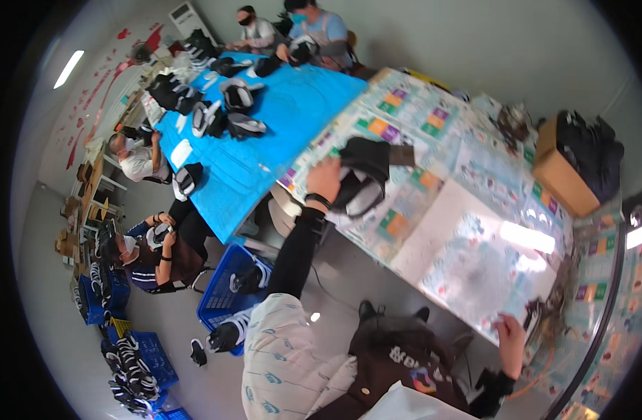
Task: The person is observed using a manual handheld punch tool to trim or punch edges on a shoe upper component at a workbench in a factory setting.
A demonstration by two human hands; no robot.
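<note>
At the left side of the patterned table, my left hand (324, 182) grips the edge of a black shoe upper (367, 168). Its pale grey lining shows through the opening, and the upper rests on the table. A dark flat piece (402, 155) lies against its right side. Over the table's near right corner is my right hand (510, 344), its fingers bent together at the tips. Whatever they pinch, if anything, is too small to make out. Beside it a dark tangled bundle (536, 312) sits at the table's edge.
A cardboard box (564, 172) of black pieces stands at the far right. Shoes (238, 95) lie on the blue table (286, 126), where several people work. Below it a blue crate (219, 297) holds shoes. A pale glossy sheet (450, 255) covers the near tabletop.
</note>
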